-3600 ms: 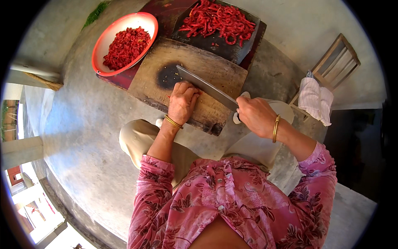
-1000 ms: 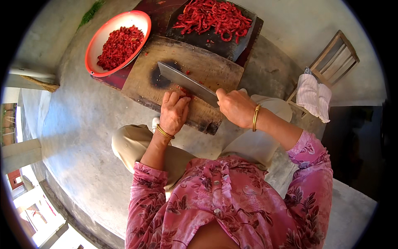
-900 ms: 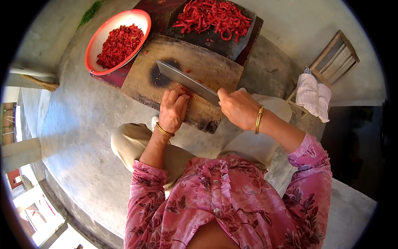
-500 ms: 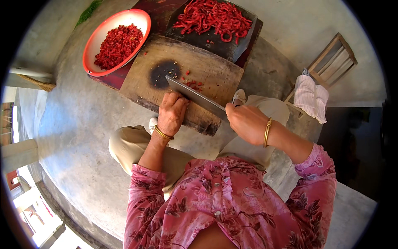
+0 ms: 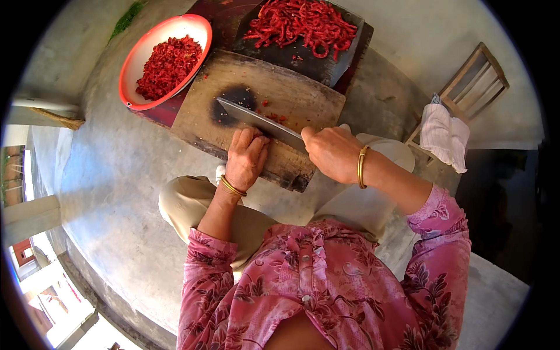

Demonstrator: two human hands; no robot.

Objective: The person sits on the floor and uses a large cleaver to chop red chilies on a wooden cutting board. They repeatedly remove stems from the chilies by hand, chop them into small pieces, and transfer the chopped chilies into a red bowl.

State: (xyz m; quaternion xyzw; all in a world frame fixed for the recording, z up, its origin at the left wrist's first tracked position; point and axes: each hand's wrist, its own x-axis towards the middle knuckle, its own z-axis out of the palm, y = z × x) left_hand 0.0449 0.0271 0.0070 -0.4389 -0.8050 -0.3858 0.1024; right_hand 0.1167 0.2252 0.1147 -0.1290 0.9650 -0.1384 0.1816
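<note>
clutching a long grey metal cleaver point(image 5: 261, 123), the right hand point(image 5: 332, 154) in the head view could nick the left hand point(image 5: 247, 160), curled beside it, grasp unclear, if either slips; small chopped red pieces point(image 5: 279, 118) on the brown wooden board point(image 5: 309, 99) could scatter if knocked.

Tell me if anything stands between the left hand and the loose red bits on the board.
Yes: the cleaver, gripped in the right hand, slants over the cutting board between the left hand and the loose red bits.
</note>
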